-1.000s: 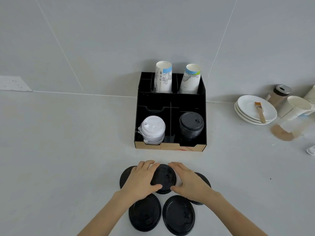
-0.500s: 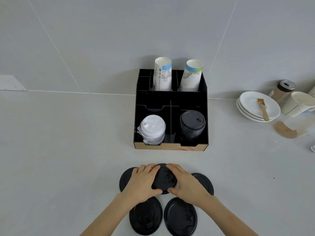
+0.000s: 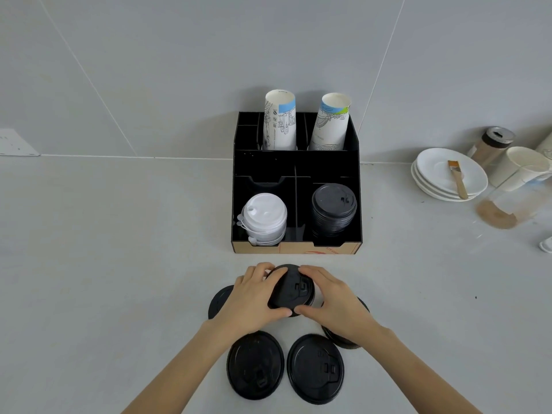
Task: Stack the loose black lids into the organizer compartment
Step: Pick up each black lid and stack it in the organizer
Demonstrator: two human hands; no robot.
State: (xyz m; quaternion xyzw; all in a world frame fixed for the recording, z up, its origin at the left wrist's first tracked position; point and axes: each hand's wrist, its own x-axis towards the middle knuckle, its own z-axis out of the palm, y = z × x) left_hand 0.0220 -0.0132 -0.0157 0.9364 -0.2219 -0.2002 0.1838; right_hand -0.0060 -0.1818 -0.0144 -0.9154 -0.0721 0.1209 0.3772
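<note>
A black lid (image 3: 294, 289) sits between both hands, just in front of the black organizer (image 3: 296, 186). My left hand (image 3: 252, 297) grips its left side and my right hand (image 3: 331, 300) grips its right side. Two loose black lids lie flat nearer me, one on the left (image 3: 255, 364) and one on the right (image 3: 315, 368). Another lid (image 3: 218, 300) peeks out left of my left hand, and one more (image 3: 343, 339) is mostly hidden under my right wrist. The organizer's front right compartment holds a stack of black lids (image 3: 334, 209).
White lids (image 3: 264, 218) fill the organizer's front left compartment; two paper cups (image 3: 328, 121) stand at its back. Stacked white plates (image 3: 448, 174) with a brush, a shaker jar (image 3: 493, 143) and paper cups sit at the right by the wall.
Both hands have closed tighter around the middle lid and shifted slightly toward the organizer. The other lids have not moved.
</note>
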